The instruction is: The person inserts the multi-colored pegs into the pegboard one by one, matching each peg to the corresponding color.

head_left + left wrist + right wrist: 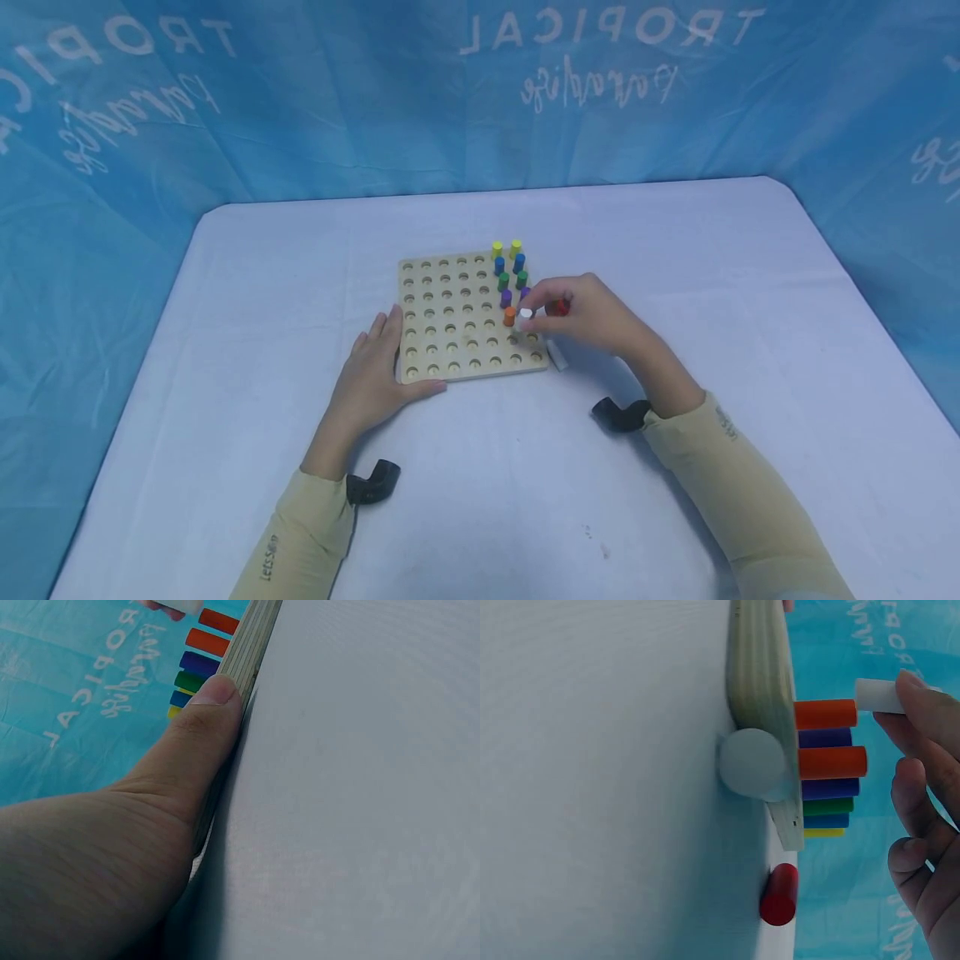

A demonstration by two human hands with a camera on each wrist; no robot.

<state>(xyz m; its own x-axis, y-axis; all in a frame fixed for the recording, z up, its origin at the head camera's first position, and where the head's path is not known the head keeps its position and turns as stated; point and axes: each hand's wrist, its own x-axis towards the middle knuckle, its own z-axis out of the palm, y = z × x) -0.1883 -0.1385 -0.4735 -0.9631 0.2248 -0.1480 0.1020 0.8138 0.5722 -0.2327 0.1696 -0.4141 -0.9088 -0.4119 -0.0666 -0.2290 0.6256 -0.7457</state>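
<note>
Between the thumb and forefinger of my right hand [588, 312] is a white peg [879, 696], pinched above the near right part of a square wooden pegboard [448, 360]. Pairs of yellow, blue, green, purple and orange pegs stand upright in the board's right columns; one orange peg [510, 317] shows in the head view, two in both wrist views. My left hand [371, 383] touches the board's left side, fingers extended, its thumb [187, 742] against the front edge. The right hand partly covers the board's right edge.
Beside the board's right edge a second white peg [557, 356] lies on the white-covered table [300, 275]. A red peg [780, 896] lies farther back on the table. Rows of vacant holes fill the board's left and front. Blue printed cloth [360, 100] hangs behind.
</note>
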